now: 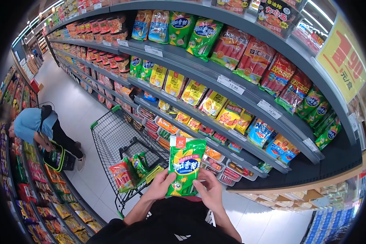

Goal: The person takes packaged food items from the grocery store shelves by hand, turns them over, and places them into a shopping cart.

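A green bag of corn sausages (186,162) is held upright in front of my chest, its printed front facing me. My left hand (161,184) grips its lower left edge, thumb on the front. At the lower right edge my right hand (208,188) pinches the same bag, fingers partly behind it. Just beyond and to the left stands a shopping cart (110,140) of dark wire with green corners. Inside the cart lie a red sausage bag (123,175) and several green packs (140,163).
Shelves (183,61) of packaged sausages and noodles curve along the right, with price tags on their edges. A yellow price sign (345,61) hangs at upper right. On the left, a person in a blue shirt (34,124) bends over a basket (55,156) beside another shelf.
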A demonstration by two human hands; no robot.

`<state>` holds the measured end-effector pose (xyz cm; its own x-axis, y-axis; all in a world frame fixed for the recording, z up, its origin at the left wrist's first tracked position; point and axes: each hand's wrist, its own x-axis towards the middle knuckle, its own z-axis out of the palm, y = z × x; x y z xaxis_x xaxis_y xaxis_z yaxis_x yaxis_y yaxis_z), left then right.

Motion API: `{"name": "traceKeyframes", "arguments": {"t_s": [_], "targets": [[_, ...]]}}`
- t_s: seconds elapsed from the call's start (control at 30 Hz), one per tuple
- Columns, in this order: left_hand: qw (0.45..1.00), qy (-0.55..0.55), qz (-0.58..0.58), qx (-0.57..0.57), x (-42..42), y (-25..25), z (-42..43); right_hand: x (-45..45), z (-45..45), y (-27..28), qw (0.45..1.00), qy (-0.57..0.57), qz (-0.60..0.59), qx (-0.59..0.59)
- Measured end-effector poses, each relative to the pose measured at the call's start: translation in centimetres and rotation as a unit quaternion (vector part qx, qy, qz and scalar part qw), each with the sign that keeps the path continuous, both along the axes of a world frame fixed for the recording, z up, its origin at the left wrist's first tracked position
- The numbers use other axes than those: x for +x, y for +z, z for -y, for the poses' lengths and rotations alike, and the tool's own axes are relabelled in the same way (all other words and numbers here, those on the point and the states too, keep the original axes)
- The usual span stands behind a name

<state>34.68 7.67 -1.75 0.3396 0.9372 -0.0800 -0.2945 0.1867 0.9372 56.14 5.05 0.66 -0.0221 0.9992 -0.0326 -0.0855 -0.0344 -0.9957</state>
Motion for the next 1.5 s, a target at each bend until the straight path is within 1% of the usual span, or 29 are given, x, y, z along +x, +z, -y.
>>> {"name": "traceKeyframes", "arguments": {"t_s": [0.1, 0.2, 0.3, 0.33, 0.43, 0.47, 0.67, 0.77, 0.9, 1.07, 1.17, 1.27, 1.37, 1.47, 1.5], "targets": [[0.999, -0.002, 0.0, -0.034, -0.3, 0.6, 0.1, -0.2, -0.5, 0.1, 0.999, 0.023, -0.044, -0.02], [0.999, 0.017, -0.007, -0.032, -0.2, 0.9, -0.1, -0.4, -0.6, 0.0, 0.996, 0.027, -0.08, -0.022], [0.991, 0.029, -0.127, 0.03, 0.1, 1.2, -0.2, -1.0, -0.5, -0.3, 0.994, 0.029, -0.102, -0.012], [0.992, 0.053, -0.112, 0.039, 0.2, 0.8, -0.2, -1.1, -0.6, -0.4, 0.994, 0.031, -0.102, -0.009], [0.995, 0.053, -0.083, 0.033, 0.0, 0.7, -0.1, -1.3, -0.6, -0.4, 0.994, 0.029, -0.103, -0.008], [0.993, 0.071, -0.079, 0.045, 0.2, 0.6, -0.1, -1.4, -0.7, -0.3, 0.994, 0.029, -0.104, -0.008], [0.993, 0.088, -0.083, 0.015, 0.2, 1.6, 0.1, -1.4, -0.6, -0.1, 0.995, 0.029, -0.092, -0.02], [0.991, 0.097, -0.089, 0.022, 0.6, 1.9, 0.1, -1.3, -0.6, 0.0, 0.996, 0.034, -0.078, -0.022], [0.991, 0.083, -0.108, 0.015, 1.0, 2.2, 0.1, -1.1, -0.7, -0.7, 0.997, 0.022, -0.063, -0.029], [0.991, 0.057, -0.116, 0.025, 1.2, 2.1, 0.2, -1.0, -0.4, -0.8, 0.996, 0.004, -0.08, -0.024], [0.993, 0.048, -0.11, 0.003, 1.4, 2.8, 0.0, -0.8, -0.3, -0.9, 0.997, -0.005, -0.073, -0.026], [0.992, 0.033, -0.12, 0.016, 1.3, 2.8, -0.1, -0.6, -0.2, -0.8, 0.998, -0.002, -0.059, -0.011], [0.995, 0.038, -0.096, 0.007, 1.6, 2.7, 0.0, -0.5, -0.1, -0.5, 0.998, -0.005, -0.065, -0.01], [0.993, 0.028, -0.118, 0.015, 1.6, 2.7, -0.1, -0.4, 0.2, -0.4, 0.997, -0.005, -0.068, -0.019], [0.994, 0.034, -0.102, 0.006, 1.7, 2.5, -0.1, -0.3, 0.4, -0.4, 0.997, -0.004, -0.067, -0.022]]}}
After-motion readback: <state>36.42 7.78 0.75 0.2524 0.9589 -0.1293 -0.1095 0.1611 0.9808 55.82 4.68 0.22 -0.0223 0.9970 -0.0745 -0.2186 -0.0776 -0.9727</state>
